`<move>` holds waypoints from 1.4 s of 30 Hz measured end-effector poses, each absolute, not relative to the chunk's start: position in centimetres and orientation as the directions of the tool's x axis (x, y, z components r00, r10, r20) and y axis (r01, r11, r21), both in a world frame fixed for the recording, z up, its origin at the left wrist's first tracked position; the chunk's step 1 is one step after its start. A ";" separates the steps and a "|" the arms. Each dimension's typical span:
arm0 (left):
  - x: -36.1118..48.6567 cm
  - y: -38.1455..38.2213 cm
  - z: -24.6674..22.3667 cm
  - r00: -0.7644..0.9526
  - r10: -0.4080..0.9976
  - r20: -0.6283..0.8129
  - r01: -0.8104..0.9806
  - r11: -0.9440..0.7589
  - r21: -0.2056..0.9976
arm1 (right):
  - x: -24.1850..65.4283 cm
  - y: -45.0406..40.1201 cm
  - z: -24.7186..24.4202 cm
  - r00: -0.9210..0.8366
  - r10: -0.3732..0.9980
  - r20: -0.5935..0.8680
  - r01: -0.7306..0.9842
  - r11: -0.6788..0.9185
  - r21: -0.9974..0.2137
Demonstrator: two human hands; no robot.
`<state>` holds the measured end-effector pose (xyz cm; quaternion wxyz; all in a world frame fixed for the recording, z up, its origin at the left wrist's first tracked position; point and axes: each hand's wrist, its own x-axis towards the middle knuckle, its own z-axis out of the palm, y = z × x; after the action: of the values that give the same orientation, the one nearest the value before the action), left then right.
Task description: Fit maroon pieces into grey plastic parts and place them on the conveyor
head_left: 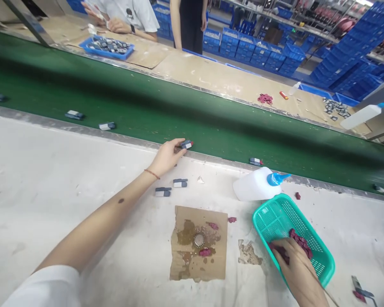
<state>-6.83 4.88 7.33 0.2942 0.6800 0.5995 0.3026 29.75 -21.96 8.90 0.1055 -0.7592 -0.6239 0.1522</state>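
On the belt [211, 132] beyond the cardboard [217, 266], my left hand [168, 157] pinches one gray block [187, 145], presumably sparing its red end. Right of the cardboard, the basket [327, 265] sits apparently for reach; my right hand [296, 261] curls at red pieces [302, 244], grip uncertain. Count: one basket, one bottle [254, 185], two loose blocks [180, 183] beyond the cardboard, two red pieces on it.

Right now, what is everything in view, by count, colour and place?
belt: one, green, spanning the view
table: one, whitish, near side
basket: one, green, right
red pieces: uncounted, dark red, in basket
bottle: one, white, blue nozzle, behind basket
cardboard: one large sheet, brown, centre
round cap: one, pale, on cardboard
grey parts: six on belt, more on table
tray: one, blue, far bench
crates: many, blue, background
people: two, beyond belt
left hand: one, bare, at belt part
right hand: one, bare, in basket
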 end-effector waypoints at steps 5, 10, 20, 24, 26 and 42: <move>-8.1 2.4 7.6 0.302 0.928 0.219 0.710 -0.373 0.598 | 29.4 -21.3 9.0 0.180 0.983 -0.024 0.865 -0.170 -0.472; -9.4 -2.4 8.6 0.617 0.780 0.101 0.648 -0.577 0.496 | 26.8 -20.8 10.6 0.353 0.934 -0.055 0.646 -0.286 -0.708; -8.3 -5.2 8.2 0.433 0.901 -0.030 0.513 -0.219 0.830 | 17.6 -17.2 10.2 0.173 0.953 -0.248 0.148 -0.274 -0.950; -7.6 -7.6 8.5 0.339 0.873 -0.351 0.063 0.351 0.934 | 15.7 -17.1 9.6 0.034 0.987 -0.156 0.332 -0.158 -0.930; -7.4 -8.8 8.6 0.360 0.810 -0.462 -0.138 0.537 0.833 | 15.1 -17.2 9.4 -0.068 0.995 -0.077 0.448 -0.039 -0.893; -6.3 -12.1 7.5 0.512 0.706 -0.489 -0.317 0.684 0.657 | 14.3 -17.4 6.2 -0.534 0.835 0.136 0.696 0.525 -0.490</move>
<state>-6.31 -12.07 7.45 0.8322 0.2516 0.3868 0.3075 14.28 -17.39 6.20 0.1805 -0.4478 -0.8544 0.1921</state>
